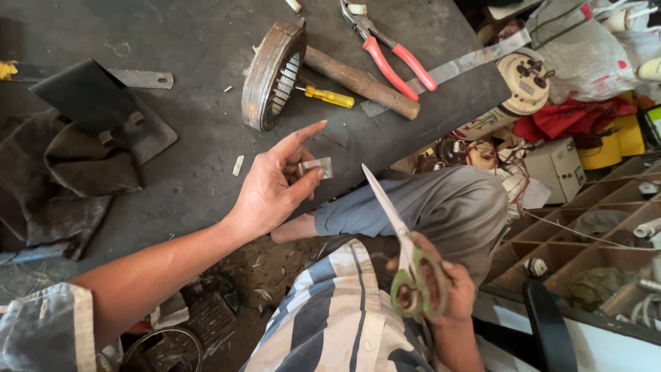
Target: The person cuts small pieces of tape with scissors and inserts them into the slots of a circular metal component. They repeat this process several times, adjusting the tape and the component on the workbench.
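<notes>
Flanking the left hand [275, 189]: stator core [272, 76], pliers [389, 52]

Green-handled scissors [413, 269], red-handled pliers [389, 52], yellow screwdriver [330, 97]

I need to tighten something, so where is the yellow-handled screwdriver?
In the head view, the yellow-handled screwdriver lies upper centre on the dark table, between the round slotted metal part and the wooden handle.

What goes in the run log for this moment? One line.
left hand: pinches small metal strip | right hand: holds scissors, blades closed, pointing up | dark workbench behind
</notes>
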A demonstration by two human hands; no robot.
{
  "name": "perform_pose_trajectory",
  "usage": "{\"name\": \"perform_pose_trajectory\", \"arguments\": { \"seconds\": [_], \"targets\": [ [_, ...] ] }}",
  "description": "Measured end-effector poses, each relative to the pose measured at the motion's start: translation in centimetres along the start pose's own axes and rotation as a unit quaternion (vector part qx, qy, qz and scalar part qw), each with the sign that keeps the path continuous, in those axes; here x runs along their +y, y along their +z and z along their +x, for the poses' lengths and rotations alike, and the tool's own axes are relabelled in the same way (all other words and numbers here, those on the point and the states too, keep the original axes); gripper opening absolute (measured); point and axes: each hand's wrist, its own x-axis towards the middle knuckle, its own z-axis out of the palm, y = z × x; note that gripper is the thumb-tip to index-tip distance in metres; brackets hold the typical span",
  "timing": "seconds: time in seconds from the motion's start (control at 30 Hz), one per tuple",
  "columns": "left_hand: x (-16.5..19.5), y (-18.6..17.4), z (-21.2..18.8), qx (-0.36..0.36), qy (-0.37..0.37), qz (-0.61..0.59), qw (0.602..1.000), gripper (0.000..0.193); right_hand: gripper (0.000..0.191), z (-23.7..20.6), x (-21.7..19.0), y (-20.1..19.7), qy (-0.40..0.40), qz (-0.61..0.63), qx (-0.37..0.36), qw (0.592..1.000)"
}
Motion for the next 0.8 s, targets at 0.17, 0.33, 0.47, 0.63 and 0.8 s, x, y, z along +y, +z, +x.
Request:
{"name": "perform_pose_trajectory", "arguments": {
  "seconds": [0.17,0.33,0.47,0.63,0.8],
  "targets": [
    [-0.2,0.0,-0.1,-0.002,-0.007,-0.013,1.0,0.066,0.094,0.1,1.4,0.9,0.006,-0.183,0.125,0.975],
    [-0.3,-0.1,-0.1,-0.009,-0.001,-0.018,1.0,0.065,0.096,1.3,2.6,2.1,0.008,-0.434,0.212,0.875],
    [-0.4,-0.2,-0.1,-0.012,-0.003,-0.01,1.0,0.063,0.079,3.1,3.1,3.6,-0.013,-0.622,0.219,0.752],
    [-0.5,-0.3,-0.1,-0.014,0.0,-0.007,1.0,0.061,0.063,4.6,3.1,5.4,-0.092,-0.802,0.129,0.576],
    [-0.5,-0.3,0.0,-0.014,-0.019,-0.025,0.999,0.061,0.076,5.4,4.1,5.6,0.067,-0.536,0.178,0.822]
  ]
}}
